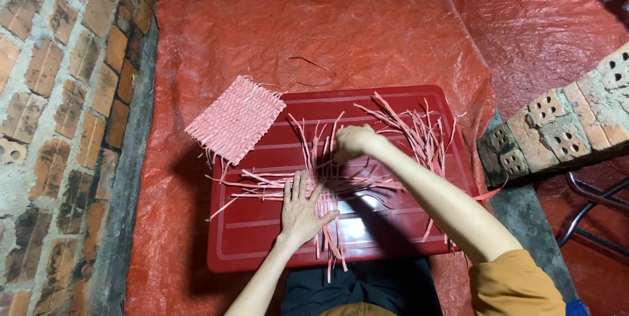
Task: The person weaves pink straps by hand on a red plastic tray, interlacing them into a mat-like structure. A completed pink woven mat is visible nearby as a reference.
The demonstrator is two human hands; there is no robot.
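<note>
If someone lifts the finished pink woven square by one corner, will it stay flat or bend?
The woven square would probably sag a little: its strips look thin and flat like the loose strips. It seems light. Frayed ends stick out at its edges, so the outer strips might slip loose.

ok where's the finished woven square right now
In the head view, the woven square lies at the red lid's upper-left corner, left of both hands.

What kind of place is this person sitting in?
Probably a rough home workspace on the floor, not a proper workshop: a bare brick wall, a red tarp spread out, and loose bricks beside a red plastic lid used as a table.
</note>
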